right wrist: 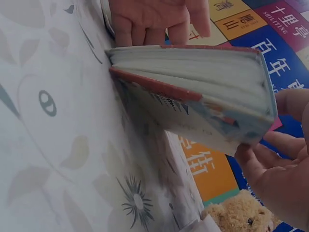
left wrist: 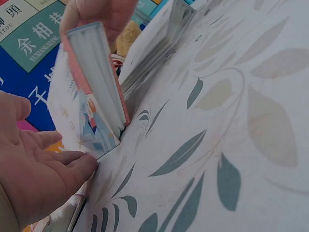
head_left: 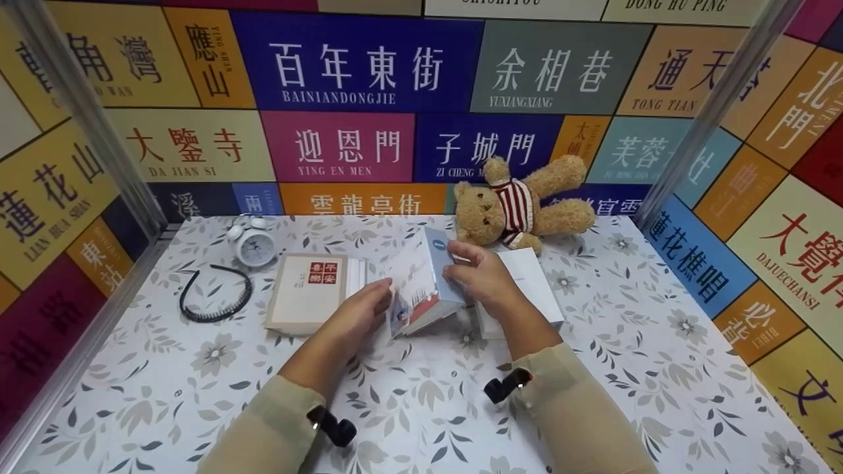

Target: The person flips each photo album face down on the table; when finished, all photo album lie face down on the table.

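Note:
A thick hardcover book (head_left: 415, 280) with a pale illustrated front and a light-blue spine stands tilted over the middle of the table. My right hand (head_left: 487, 280) pinches it at the spine, as the right wrist view also shows, thumb on one side and fingers on the other. Close by the opposite edge, my left hand (head_left: 359, 309) has its fingers extended, fingertips right at the book's lower corner in the left wrist view. The pages (right wrist: 193, 67) fan apart slightly between red-edged covers.
Left of the book lies a beige book stack (head_left: 306, 293) with red seal-like characters. A white book (head_left: 527, 289) lies at right, beside a teddy bear (head_left: 510, 204) in a striped sweater. Further left are a white alarm clock (head_left: 255, 247) and a black headband (head_left: 216, 294).

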Motion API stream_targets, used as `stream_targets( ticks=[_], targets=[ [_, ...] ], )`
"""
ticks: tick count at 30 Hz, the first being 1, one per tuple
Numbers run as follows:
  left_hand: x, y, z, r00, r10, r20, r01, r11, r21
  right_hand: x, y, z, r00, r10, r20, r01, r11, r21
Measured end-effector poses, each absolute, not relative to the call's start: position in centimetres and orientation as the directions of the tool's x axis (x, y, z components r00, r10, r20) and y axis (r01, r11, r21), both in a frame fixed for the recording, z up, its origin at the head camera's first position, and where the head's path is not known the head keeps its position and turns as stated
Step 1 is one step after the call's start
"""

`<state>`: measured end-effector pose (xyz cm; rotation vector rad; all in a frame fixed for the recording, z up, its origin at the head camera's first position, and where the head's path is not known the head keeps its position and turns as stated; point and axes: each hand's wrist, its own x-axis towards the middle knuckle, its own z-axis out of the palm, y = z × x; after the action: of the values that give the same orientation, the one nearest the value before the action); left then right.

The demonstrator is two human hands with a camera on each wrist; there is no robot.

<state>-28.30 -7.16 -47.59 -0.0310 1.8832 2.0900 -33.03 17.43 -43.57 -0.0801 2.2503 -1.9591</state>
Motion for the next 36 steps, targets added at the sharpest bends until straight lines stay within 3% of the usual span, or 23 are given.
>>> stream_targets(
  ticks=[10, 19, 36],
  targets=[
    [-28.4, -7.9, -47.2, -0.933, 0.181, -0.311, -0.34, -0.167, 0.925, -33.7, 17.4, -44.7, -0.968, -0.124, -0.219, 0.205, 0.118, -0.972],
    [-28.7, -8.8, -46.0, -0.914, 0.164, -0.37, -0.383, -0.052, 0.922, -33.8, 17.3, -45.0, -0.934, -0.113, -0.34, 0.312, 0.206, -0.927],
    [-28.6, -9.2, -45.6, -0.924, 0.182, -0.336, -0.336, 0.027, 0.941, -33.5, 17.4, -45.2, -0.935, -0.169, -0.313, 0.254, 0.298, -0.92]
  ],
)
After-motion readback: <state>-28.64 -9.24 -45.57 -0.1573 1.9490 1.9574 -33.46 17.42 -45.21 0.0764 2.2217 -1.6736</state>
